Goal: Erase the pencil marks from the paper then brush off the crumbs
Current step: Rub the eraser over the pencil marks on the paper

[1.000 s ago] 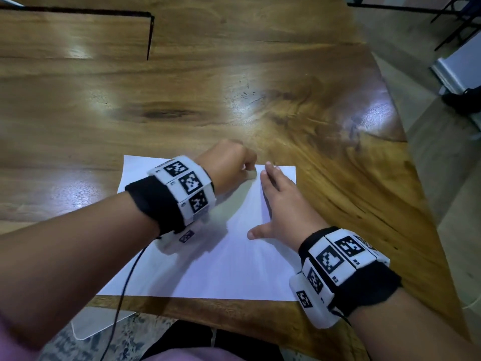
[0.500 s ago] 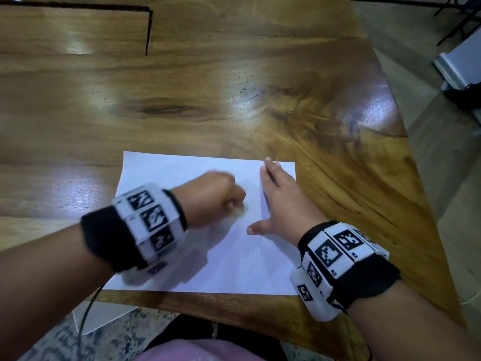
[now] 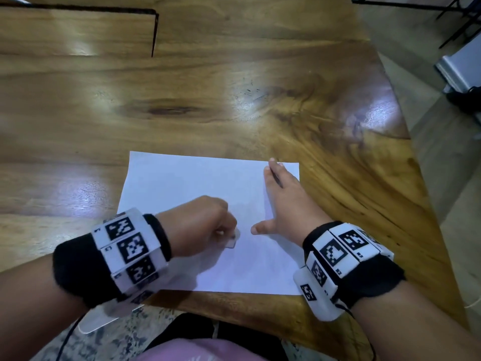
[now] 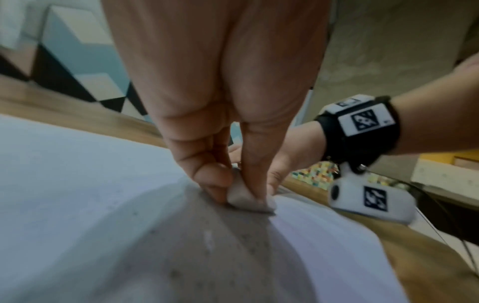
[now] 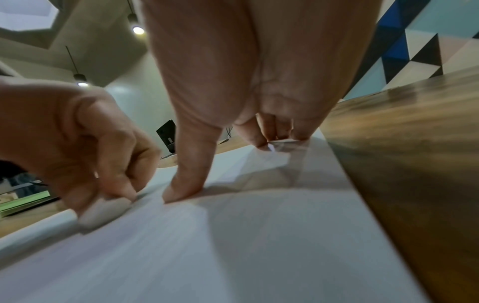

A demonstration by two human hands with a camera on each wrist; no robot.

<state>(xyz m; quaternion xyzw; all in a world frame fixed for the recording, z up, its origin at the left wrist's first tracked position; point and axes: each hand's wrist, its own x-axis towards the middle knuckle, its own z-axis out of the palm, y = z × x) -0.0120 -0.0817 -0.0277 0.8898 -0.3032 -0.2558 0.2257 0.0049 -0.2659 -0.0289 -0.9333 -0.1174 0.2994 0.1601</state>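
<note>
A left hand [image 3: 200, 225], fingers curled and pinching a small pale eraser [image 4: 246, 197], presses it onto a white sheet of paper [image 3: 182, 178] lying near the front edge of a wooden table [image 3: 234, 87]. To its right, the right hand [image 3: 283, 204] lies flat on the sheet, fingers straight and close together with the thumb spread out toward the eraser, pinning the paper along its right side.

The likeliest mishap, judged from this layout, is the sheet buckling or creasing. The eraser works just beside the right thumb, but the paper's left half is held by nothing, so a hard stroke pushed toward that free side could bunch or tear it. A stroke toward the near edge risks dragging the sheet off the table, since its front edge sits close to the table's lip. Rubbing with a smudged eraser face could also smear grey into the page.

The paper itself looks nearly blank from the head view, with no pencil marks clear enough to pick out. The left wrist view shows fine dark specks scattered in the shadow below the eraser, probably crumbs awaiting the brush-off, though blur makes that uncertain. The eraser is a rounded, off-white nub, mostly hidden by the fingers.
</note>
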